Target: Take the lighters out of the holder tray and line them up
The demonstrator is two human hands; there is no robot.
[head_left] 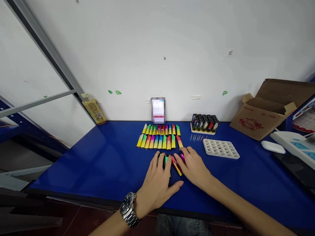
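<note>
My left hand (158,178), with a metal watch on the wrist, lies palm down with fingers spread over a few green-and-yellow lighters (165,159). Its thumb points right, apart from the lighters. A red-and-gold lighter (176,166) lies tilted between my hands. My right hand (194,165) curls its thumb and index finger around a magenta lighter (182,157), partly hidden by the fingers. Just beyond its fingertips is a red-and-yellow lighter (179,142), slanted at the right end of the near row. Two rows of rainbow-coloured lighters (157,142) lie side by side behind my hands.
Farther right, a white tray (203,132) holds upright lighters, with thin clear pieces before it. A white perforated tray (220,148) lies nearer. An open cardboard box (256,121), white mouse (273,147) and power strip (299,149) are right; a phone (158,110) and bottle (94,109) stand behind.
</note>
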